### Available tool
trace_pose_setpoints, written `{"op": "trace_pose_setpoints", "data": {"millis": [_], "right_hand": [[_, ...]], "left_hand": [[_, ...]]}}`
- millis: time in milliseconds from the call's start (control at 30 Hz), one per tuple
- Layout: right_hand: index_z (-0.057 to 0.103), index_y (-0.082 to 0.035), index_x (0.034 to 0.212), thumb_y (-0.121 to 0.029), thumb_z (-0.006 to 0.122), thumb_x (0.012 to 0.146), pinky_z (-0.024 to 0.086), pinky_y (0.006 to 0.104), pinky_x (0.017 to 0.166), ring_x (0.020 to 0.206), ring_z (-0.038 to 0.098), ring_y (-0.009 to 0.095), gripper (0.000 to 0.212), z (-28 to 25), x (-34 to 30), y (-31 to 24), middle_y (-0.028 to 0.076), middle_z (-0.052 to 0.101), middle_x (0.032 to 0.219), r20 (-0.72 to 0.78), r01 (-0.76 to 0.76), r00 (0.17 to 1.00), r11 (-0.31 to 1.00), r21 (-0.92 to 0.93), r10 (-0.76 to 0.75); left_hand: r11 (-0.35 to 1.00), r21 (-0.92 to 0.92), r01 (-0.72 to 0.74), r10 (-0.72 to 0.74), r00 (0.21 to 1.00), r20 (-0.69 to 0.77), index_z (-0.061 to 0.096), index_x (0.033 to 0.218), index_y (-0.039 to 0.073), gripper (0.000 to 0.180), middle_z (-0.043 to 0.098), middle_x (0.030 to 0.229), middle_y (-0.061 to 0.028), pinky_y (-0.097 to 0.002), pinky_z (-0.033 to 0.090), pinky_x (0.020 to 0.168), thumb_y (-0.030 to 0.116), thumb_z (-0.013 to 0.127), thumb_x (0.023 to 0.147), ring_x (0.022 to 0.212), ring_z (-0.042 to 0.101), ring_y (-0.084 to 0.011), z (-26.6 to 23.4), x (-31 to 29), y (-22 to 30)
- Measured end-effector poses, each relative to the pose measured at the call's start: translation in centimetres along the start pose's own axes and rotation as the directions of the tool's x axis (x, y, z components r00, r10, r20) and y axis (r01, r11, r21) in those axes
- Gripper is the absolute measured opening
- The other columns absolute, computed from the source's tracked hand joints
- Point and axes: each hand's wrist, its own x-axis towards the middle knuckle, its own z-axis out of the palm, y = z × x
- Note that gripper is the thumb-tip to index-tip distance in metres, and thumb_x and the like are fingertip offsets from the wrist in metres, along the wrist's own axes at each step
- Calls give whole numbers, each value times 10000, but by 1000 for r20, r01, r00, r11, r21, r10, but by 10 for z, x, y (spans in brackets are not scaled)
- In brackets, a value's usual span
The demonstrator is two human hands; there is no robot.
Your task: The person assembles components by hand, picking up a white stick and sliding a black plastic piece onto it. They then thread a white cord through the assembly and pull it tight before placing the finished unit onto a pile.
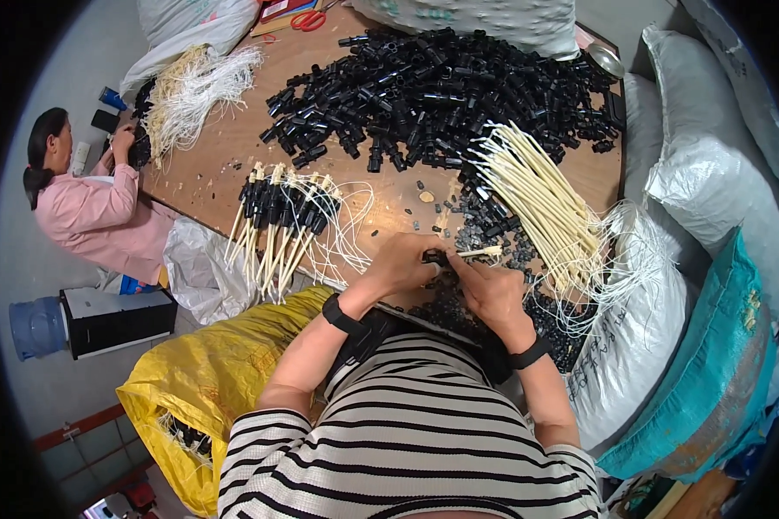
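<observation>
At the table's near edge my two hands meet around a small black plastic connector. My left hand grips it, its fingers curled round. My right hand presses its fingers together against the same part. A short cream end of a sleeved wire shows just above the right knuckles; whether that hand holds it I cannot tell. Beyond the right hand lies a bundle of cream sleeved wires with loose white ends. To the left, several wires fitted with black connectors rest in a row over the table edge.
A large heap of black connectors covers the far table. Small dark pieces are scattered near my hands. White sacks and a teal sack crowd the right. A yellow sack stands left. A person in pink works at far left.
</observation>
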Motion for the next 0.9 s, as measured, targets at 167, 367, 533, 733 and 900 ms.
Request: {"op": "trace_pose_setpoints", "data": {"millis": [167, 367, 533, 733, 900], "right_hand": [[685, -46, 1097, -27, 631, 745, 425, 334, 416, 457, 560, 225, 357, 22, 6, 6, 52, 586, 610, -314, 55, 949, 975, 217, 17], [712, -71, 1039, -83, 672, 781, 488, 330, 502, 572, 643, 248, 261, 2, 16, -7, 94, 674, 729, 15, 20, 1000, 992, 128, -22], [675, -31, 976, -105, 739, 804, 358, 252, 494, 511, 436, 79, 198, 6, 32, -6, -31, 500, 572, 368, -594, 803, 679, 431, 468], [681, -24, 990, -92, 728, 799, 473, 297, 569, 589, 578, 166, 208, 11, 47, -34, 91, 620, 705, 230, -456, 890, 747, 484, 395], [670, 17, 991, 57, 623, 815, 545, 317, 762, 906, 685, 282, 187, 18, 46, -33, 152, 676, 1039, -225, -12, 971, 948, 319, 88]], "left_hand": [[997, -70, -42, 41, 999, -11, 712, 1024, 99, 354, 674, 842, -174, -397, 495, 657, 97, 610, 685, 722, 637, -339, 0, 6, -5], [1000, 22, -8, 10, 996, -92, 730, 941, 104, 270, 643, 743, -189, -410, 487, 623, 133, 638, 688, 701, 638, -335, -1, -8, -20], [881, 449, -151, 249, 954, -168, 664, 958, 103, 297, 667, 805, -80, -407, 510, 633, 85, 648, 661, 747, 657, -291, 6, -18, -3], [892, 431, -136, 310, 878, -365, 662, 900, 116, 238, 635, 780, -62, -388, 492, 642, 100, 674, 663, 725, 637, -257, -16, -26, -15], [672, 734, 98, 490, 684, -540, 656, 840, 136, 200, 632, 922, -7, -441, 336, 957, 79, 663, 648, 994, 561, -227, -84, -44, -26]]}}
